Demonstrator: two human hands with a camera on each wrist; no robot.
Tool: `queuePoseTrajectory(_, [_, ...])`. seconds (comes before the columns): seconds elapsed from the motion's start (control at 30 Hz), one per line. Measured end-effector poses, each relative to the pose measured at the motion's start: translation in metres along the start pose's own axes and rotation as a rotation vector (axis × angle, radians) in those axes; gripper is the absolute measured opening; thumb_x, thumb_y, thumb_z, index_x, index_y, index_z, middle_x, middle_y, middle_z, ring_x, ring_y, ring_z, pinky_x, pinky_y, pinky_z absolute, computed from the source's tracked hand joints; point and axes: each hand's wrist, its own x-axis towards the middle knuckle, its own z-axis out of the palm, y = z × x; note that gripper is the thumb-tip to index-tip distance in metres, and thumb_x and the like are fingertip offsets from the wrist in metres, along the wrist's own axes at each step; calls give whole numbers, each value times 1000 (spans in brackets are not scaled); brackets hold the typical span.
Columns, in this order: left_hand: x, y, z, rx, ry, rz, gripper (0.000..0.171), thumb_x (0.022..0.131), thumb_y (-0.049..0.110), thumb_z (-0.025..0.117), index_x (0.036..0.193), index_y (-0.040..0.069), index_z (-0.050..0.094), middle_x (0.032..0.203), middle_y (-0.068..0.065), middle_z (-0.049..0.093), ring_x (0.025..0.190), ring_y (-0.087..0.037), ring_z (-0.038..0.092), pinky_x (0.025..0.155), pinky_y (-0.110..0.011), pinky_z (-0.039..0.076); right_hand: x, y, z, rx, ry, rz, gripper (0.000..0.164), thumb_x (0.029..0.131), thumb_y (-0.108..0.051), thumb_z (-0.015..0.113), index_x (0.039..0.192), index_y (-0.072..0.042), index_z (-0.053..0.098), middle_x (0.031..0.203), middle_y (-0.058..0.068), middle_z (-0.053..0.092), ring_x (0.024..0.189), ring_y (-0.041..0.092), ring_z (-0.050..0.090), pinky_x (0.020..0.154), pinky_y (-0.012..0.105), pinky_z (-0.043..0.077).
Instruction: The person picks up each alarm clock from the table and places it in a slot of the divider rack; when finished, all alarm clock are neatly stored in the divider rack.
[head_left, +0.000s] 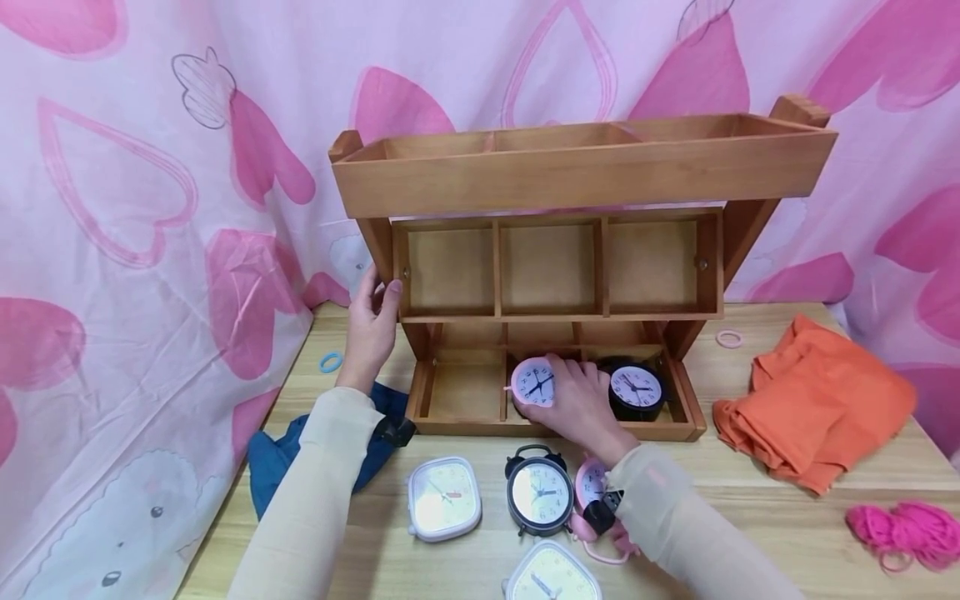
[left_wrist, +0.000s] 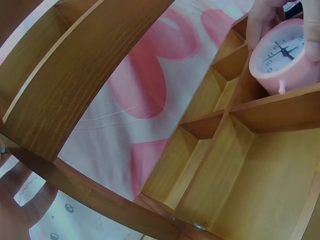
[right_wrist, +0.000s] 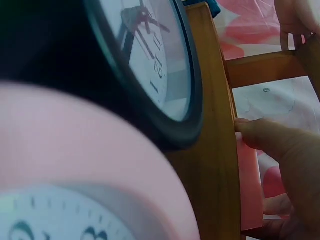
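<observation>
A tiered wooden rack (head_left: 585, 179) with divided trays stands on the table. My right hand (head_left: 577, 404) grips a round pink alarm clock (head_left: 533, 382) in the middle compartment of the bottom tray. The left wrist view shows that clock (left_wrist: 282, 52) tilted, fingers and thumb about its body. A black alarm clock (head_left: 635, 389) sits in the right compartment, beside my right hand; the left compartment (head_left: 465, 392) holds nothing. My left hand (head_left: 372, 327) holds the rack's left upright, thumb in front and fingers partly hidden behind it.
In front of the rack lie a white square clock (head_left: 445, 498), a black twin-bell clock (head_left: 539, 493), a pink clock (head_left: 591, 483) partly under my right wrist, and another pale clock (head_left: 551, 575). Orange cloth (head_left: 813, 408) and pink yarn (head_left: 903, 533) lie right; blue cloth (head_left: 281, 462) lies left.
</observation>
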Motion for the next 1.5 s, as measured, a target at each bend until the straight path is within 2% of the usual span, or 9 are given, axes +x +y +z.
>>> queuePoseTrajectory(0.13, [0, 0, 0, 2, 2, -1, 51, 104, 20, 48, 153, 11, 35, 152, -15, 42, 137, -34, 47, 114, -45, 40, 3, 0, 0, -9, -13, 5, 91, 74, -57, 78, 143, -8, 45, 133, 20, 56, 117, 42, 45, 98, 58, 32])
queuePoseTrajectory(0.3, [0, 0, 0, 6, -1, -12, 52, 104, 21, 48, 153, 11, 34, 153, -14, 42, 138, -34, 46, 114, -46, 39, 2, 4, -5, 2, -52, 0, 95, 77, -60, 75, 149, -8, 40, 143, 21, 50, 129, 45, 41, 104, 62, 29])
queuePoseTrajectory(0.4, [0, 1, 0, 18, 0, -19, 52, 104, 22, 48, 153, 12, 34, 153, -13, 41, 138, -34, 46, 114, -45, 40, -1, 7, -14, 34, -76, -27, 93, 79, -57, 75, 149, -7, 40, 146, 20, 48, 134, 45, 40, 108, 67, 27])
queuePoseTrajectory(0.53, [1, 0, 0, 20, -3, -20, 53, 104, 22, 48, 154, 12, 33, 154, -13, 40, 139, -34, 45, 114, -46, 39, -9, 11, -33, 108, -89, -48, 88, 81, -48, 78, 149, -10, 39, 147, 18, 47, 134, 44, 42, 108, 68, 31])
queuePoseTrajectory(0.8, [11, -30, -1, 11, 10, -10, 54, 104, 31, 49, 154, 23, 33, 155, -6, 40, 140, -30, 45, 114, -46, 39, -41, 20, -72, 134, -99, -91, 85, 85, -49, 74, 152, -12, 36, 152, 19, 42, 137, 44, 41, 104, 68, 38])
queuePoseTrajectory(1.03, [12, -38, 0, 25, 17, -1, 54, 101, 44, 50, 152, 33, 35, 154, 0, 42, 139, -27, 45, 113, -46, 40, -82, 31, -74, 54, -77, -215, 83, 80, -57, 75, 145, -12, 47, 141, 17, 54, 127, 42, 53, 100, 63, 45])
queuePoseTrajectory(1.23, [11, -32, 0, 14, 13, -18, 53, 103, 35, 49, 153, 27, 34, 154, -3, 41, 140, -28, 44, 114, -45, 39, -111, 43, -66, -20, -87, -267, 88, 71, -59, 80, 141, -12, 53, 134, 13, 59, 119, 36, 58, 95, 59, 50])
queuePoseTrajectory(1.4, [3, -9, 0, 18, 4, -28, 53, 104, 25, 48, 154, 15, 33, 155, -11, 39, 140, -33, 43, 115, -47, 38, -126, 52, -56, -28, -126, -254, 92, 68, -62, 81, 140, -12, 53, 133, 10, 58, 118, 32, 57, 94, 56, 51])
queuePoseTrajectory(1.5, [0, 0, 0, 27, -3, -27, 53, 105, 23, 47, 154, 13, 32, 155, -12, 40, 139, -33, 44, 114, -46, 39, -132, 55, -50, -35, -161, -221, 94, 68, -63, 81, 142, -14, 51, 136, 9, 56, 122, 31, 54, 96, 57, 50])
